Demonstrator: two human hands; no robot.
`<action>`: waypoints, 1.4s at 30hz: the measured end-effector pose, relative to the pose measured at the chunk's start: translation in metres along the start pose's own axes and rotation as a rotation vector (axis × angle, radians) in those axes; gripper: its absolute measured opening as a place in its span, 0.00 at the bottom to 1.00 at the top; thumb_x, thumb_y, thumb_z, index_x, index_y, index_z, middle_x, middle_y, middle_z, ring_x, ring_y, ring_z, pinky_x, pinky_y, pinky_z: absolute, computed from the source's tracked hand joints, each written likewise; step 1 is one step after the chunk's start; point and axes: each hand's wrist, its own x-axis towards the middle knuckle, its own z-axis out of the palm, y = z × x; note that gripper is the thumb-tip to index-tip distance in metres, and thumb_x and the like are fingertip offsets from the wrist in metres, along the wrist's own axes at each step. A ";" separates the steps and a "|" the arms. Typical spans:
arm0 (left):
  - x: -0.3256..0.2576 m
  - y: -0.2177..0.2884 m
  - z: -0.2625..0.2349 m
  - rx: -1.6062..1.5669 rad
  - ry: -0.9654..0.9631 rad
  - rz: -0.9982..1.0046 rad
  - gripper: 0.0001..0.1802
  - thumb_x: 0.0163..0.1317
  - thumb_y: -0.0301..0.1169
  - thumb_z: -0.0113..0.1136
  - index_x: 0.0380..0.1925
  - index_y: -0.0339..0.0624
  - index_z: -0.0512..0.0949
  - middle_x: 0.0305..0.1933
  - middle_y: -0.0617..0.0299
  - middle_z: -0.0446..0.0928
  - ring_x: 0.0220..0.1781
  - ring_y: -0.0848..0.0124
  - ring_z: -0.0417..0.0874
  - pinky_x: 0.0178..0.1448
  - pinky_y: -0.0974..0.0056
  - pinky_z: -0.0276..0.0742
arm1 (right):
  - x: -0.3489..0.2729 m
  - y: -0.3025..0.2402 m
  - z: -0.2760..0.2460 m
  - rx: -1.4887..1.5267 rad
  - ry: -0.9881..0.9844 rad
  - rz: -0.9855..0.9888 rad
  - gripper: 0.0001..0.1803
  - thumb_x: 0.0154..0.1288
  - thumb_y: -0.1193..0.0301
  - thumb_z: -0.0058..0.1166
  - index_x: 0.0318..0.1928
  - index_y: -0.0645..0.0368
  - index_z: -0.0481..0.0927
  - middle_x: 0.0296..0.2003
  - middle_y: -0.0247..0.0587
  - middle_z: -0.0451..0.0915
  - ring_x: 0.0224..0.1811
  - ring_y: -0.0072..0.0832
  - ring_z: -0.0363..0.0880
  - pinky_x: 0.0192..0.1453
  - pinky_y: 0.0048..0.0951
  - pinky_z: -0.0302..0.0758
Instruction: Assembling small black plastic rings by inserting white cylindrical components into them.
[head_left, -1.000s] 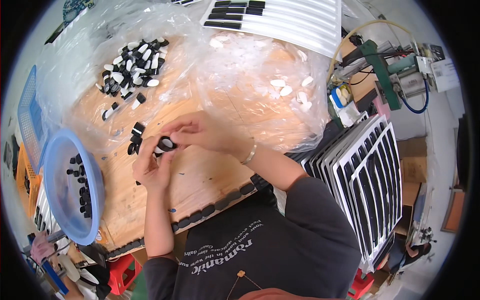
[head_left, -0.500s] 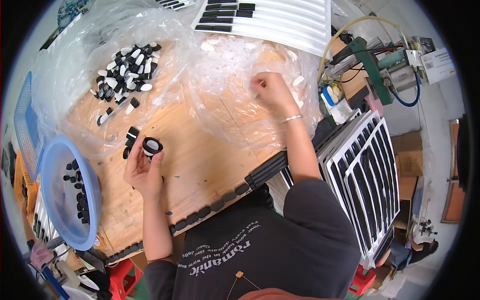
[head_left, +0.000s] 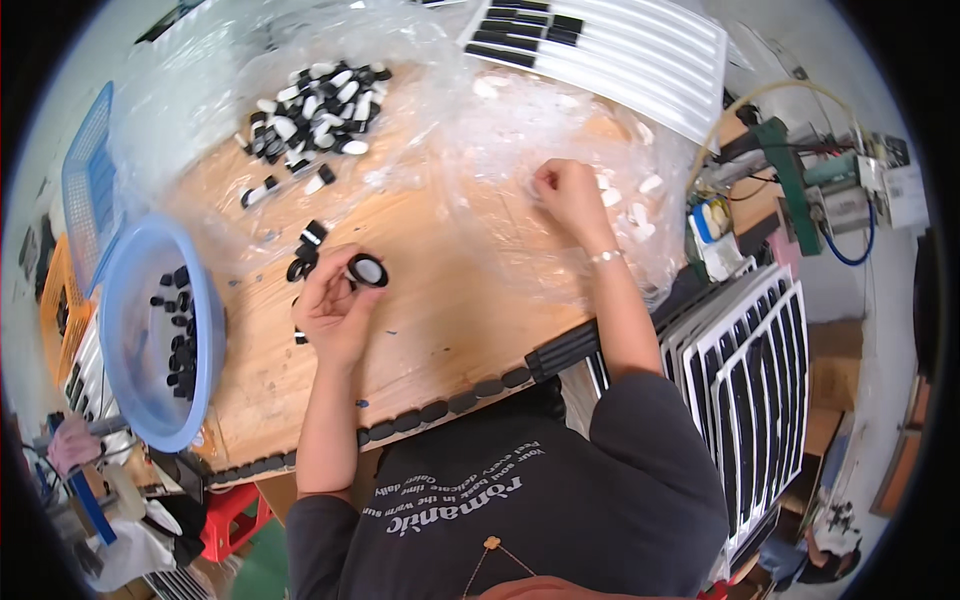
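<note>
My left hand [head_left: 330, 310] holds a small black oval ring with a white centre [head_left: 367, 270] above the wooden table [head_left: 440, 310]. A few loose black parts [head_left: 305, 250] lie just beyond its fingers. My right hand [head_left: 565, 195] reaches into a clear plastic bag [head_left: 520, 150] of small white pieces [head_left: 640, 205], with its fingers closed down on the pieces; I cannot see what it grips. A wristband sits on that wrist.
A heap of black and white parts [head_left: 315, 100] lies on plastic at the far left. A blue basin [head_left: 130, 340] with black parts sits at the left edge. White slatted grilles [head_left: 750, 370] stand at the right, another [head_left: 620, 45] lies at the back. Black pieces line the table's near edge [head_left: 450, 400].
A second ago both hands were together on the oval part. My right hand has since gone out to the right into the bag of white pieces; my left hand keeps the part.
</note>
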 end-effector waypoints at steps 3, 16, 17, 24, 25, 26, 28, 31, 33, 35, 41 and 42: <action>0.000 0.001 -0.001 0.009 -0.031 0.036 0.25 0.51 0.11 0.62 0.52 0.30 0.71 0.49 0.49 0.76 0.50 0.64 0.79 0.56 0.64 0.74 | -0.024 -0.064 -0.014 0.612 0.100 -0.082 0.02 0.57 0.79 0.58 0.32 0.64 0.82 0.26 0.38 0.81 0.28 0.19 0.78 0.32 0.19 0.74; 0.002 0.002 0.001 0.378 -0.040 0.129 0.23 0.43 0.18 0.71 0.43 0.30 0.79 0.36 0.51 0.81 0.38 0.63 0.82 0.45 0.66 0.76 | -0.064 -0.155 0.002 0.807 0.010 -0.468 0.04 0.55 0.85 0.58 0.31 0.66 0.80 0.28 0.39 0.78 0.26 0.20 0.77 0.29 0.18 0.75; 0.002 0.003 0.000 0.379 -0.036 0.130 0.23 0.43 0.18 0.71 0.43 0.30 0.79 0.36 0.51 0.81 0.38 0.63 0.82 0.45 0.66 0.76 | -0.064 -0.155 0.004 0.821 0.002 -0.448 0.04 0.56 0.85 0.58 0.31 0.65 0.80 0.28 0.38 0.77 0.26 0.19 0.77 0.29 0.18 0.75; 0.007 0.013 -0.003 0.436 -0.215 0.202 0.24 0.45 0.17 0.70 0.45 0.28 0.77 0.38 0.52 0.80 0.39 0.65 0.81 0.45 0.65 0.76 | -0.056 -0.139 0.009 1.422 -0.670 -0.015 0.09 0.61 0.81 0.56 0.40 0.61 0.72 0.33 0.31 0.74 0.33 0.16 0.76 0.33 0.18 0.75; 0.006 0.014 -0.002 0.434 -0.240 0.184 0.23 0.44 0.18 0.70 0.45 0.29 0.78 0.36 0.52 0.81 0.37 0.65 0.81 0.42 0.66 0.76 | -0.056 -0.137 0.011 1.421 -0.674 -0.014 0.09 0.61 0.81 0.56 0.40 0.61 0.72 0.33 0.31 0.74 0.33 0.16 0.76 0.33 0.18 0.75; 0.006 0.015 -0.001 0.435 -0.236 0.182 0.23 0.44 0.18 0.70 0.45 0.29 0.78 0.36 0.52 0.81 0.37 0.65 0.81 0.42 0.66 0.76 | -0.056 -0.136 0.012 1.390 -0.702 -0.015 0.09 0.62 0.81 0.55 0.41 0.60 0.72 0.34 0.31 0.73 0.33 0.16 0.75 0.33 0.18 0.75; 0.007 0.015 0.002 0.502 -0.213 0.178 0.23 0.44 0.20 0.71 0.44 0.33 0.78 0.33 0.52 0.82 0.33 0.60 0.83 0.39 0.65 0.77 | -0.057 -0.135 0.017 1.358 -0.735 -0.014 0.09 0.63 0.81 0.54 0.41 0.60 0.71 0.35 0.31 0.73 0.34 0.15 0.75 0.32 0.18 0.74; 0.006 0.013 0.003 0.533 -0.175 0.186 0.23 0.44 0.19 0.70 0.45 0.35 0.78 0.33 0.53 0.82 0.32 0.60 0.83 0.38 0.66 0.77 | -0.059 -0.138 0.024 1.411 -0.650 -0.053 0.07 0.64 0.80 0.53 0.41 0.60 0.71 0.35 0.31 0.73 0.33 0.16 0.75 0.32 0.18 0.75; 0.006 0.014 0.003 0.571 -0.166 0.175 0.24 0.44 0.19 0.70 0.46 0.36 0.78 0.33 0.54 0.82 0.31 0.61 0.82 0.38 0.66 0.77 | -0.055 -0.138 0.023 1.484 -0.739 0.021 0.07 0.66 0.78 0.53 0.42 0.60 0.70 0.34 0.31 0.74 0.32 0.17 0.75 0.33 0.19 0.76; 0.006 0.010 0.002 0.608 -0.152 0.170 0.25 0.44 0.19 0.70 0.47 0.38 0.79 0.32 0.55 0.82 0.30 0.62 0.82 0.37 0.66 0.77 | -0.051 -0.135 0.027 1.522 -0.801 0.081 0.08 0.67 0.76 0.53 0.44 0.60 0.70 0.34 0.31 0.75 0.32 0.18 0.76 0.33 0.19 0.76; 0.012 0.005 -0.007 0.430 -0.166 -0.138 0.27 0.40 0.19 0.72 0.46 0.43 0.82 0.39 0.58 0.79 0.41 0.69 0.79 0.45 0.66 0.74 | -0.045 -0.125 0.028 1.544 -0.983 0.147 0.13 0.67 0.73 0.54 0.50 0.61 0.71 0.36 0.35 0.78 0.33 0.19 0.78 0.34 0.20 0.77; 0.012 0.003 -0.010 0.463 -0.170 -0.093 0.27 0.39 0.19 0.72 0.45 0.43 0.82 0.41 0.57 0.77 0.44 0.67 0.77 0.47 0.66 0.73 | -0.046 -0.126 0.027 1.549 -0.974 0.188 0.13 0.66 0.74 0.54 0.50 0.62 0.73 0.36 0.35 0.79 0.32 0.19 0.79 0.34 0.19 0.77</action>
